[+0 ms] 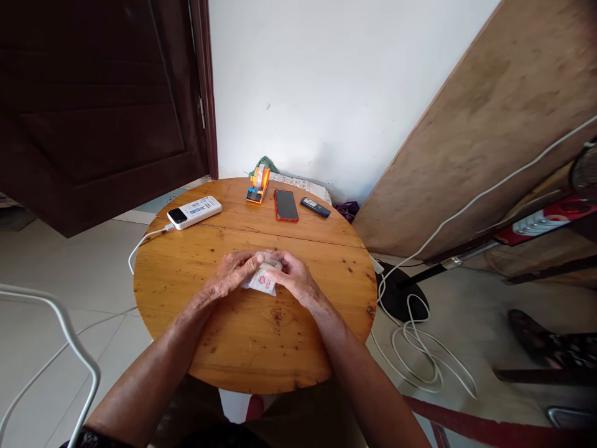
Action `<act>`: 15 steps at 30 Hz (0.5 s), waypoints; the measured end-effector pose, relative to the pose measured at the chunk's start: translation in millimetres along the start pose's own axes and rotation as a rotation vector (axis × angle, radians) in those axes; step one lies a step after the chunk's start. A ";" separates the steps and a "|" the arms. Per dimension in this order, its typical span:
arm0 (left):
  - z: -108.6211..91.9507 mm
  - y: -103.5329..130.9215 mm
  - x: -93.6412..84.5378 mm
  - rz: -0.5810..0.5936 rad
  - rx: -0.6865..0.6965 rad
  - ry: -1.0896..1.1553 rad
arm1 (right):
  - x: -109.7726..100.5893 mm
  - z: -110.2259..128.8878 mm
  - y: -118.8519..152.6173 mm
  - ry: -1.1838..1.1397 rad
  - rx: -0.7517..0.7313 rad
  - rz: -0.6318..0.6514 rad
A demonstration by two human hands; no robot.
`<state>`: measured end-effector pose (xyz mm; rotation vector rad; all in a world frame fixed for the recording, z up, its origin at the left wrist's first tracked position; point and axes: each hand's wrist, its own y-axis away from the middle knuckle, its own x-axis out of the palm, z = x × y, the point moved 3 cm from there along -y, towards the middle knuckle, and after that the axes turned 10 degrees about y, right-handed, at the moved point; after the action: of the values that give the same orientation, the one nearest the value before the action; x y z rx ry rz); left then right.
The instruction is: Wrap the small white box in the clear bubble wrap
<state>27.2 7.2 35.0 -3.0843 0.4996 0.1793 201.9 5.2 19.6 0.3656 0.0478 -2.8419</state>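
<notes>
A small clear plastic packet (262,282) with pale contents and red print lies near the middle of the round wooden table (261,336). From the left side my left hand (234,272) grips it, thumb pressed on its upper part. My right hand (293,277) holds the opposite side, its thumb lying over the packet and its fingers curled behind. The fingertips of both hands nearly meet at the packet's far edge, and part of the packet is hidden under them.
Toward the table's far side are a white power bank (196,212) with a cable, an orange tape dispenser (258,185), a red-edged phone (286,206) and a small dark phone (316,207). A white wall stands behind; coiled cable (420,348) lies on the floor at right.
</notes>
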 end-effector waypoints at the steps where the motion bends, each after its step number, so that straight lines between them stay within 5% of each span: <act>1: 0.0 -0.6 0.6 0.046 -0.013 0.014 | -1.4 -1.3 -1.0 -0.036 0.015 -0.003; 6: 8.4 -4.7 7.4 0.200 -0.031 0.256 | -4.7 0.2 -1.9 -0.089 0.021 -0.009; 15: 9.5 -4.2 14.1 0.110 -0.086 0.375 | -2.5 3.5 -0.7 0.010 -0.024 -0.010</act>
<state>40.7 7.1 23.8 -3.1823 0.6874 -0.3952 203.2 6.3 23.6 0.3762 0.0856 -2.8466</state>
